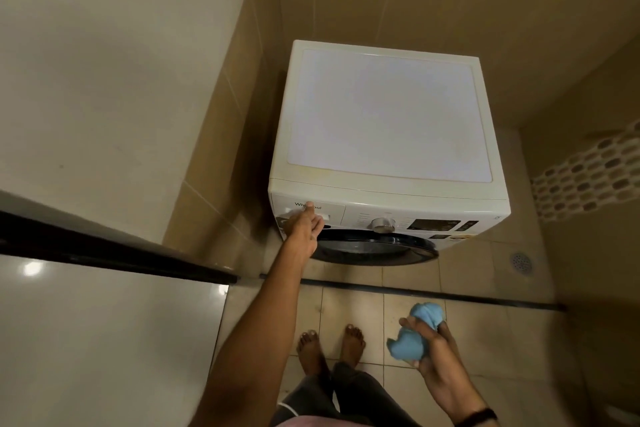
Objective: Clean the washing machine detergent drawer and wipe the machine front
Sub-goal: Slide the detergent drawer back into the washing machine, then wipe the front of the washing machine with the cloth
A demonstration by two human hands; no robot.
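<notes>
Head view, looking steeply down. Machine (388, 114) stands in a tiled corner with its front toward the person. Drawer (334, 213) sits shut, flush in the control band at the upper left of the front; its face runs left to right, left of the dial (382, 224) and the display (433, 224), above the door (374, 246). Left hand (304, 225) is stretched out to the drawer, with the index fingertip resting on its face and the other fingers loosely bent just below; no grip on the drawer is visible. The pull recess shows as a pale patch just right of those fingers. Right hand (433, 347) hangs low near the body, well apart from the machine, fingers clenched round a bunched blue cloth (407, 347). Left hand is therefore the nearer one, already at the drawer. Judgement: task at its start, drawer not yet opened; the next move needs the fingers to hook into the recess, and the drawer should slide out toward the person, across its long face. Writing: brand name on the drawer, partly covered by the finger, reads "Whi…ool", presumably Whirlpool. Labels round the dial are too small to read.
</notes>
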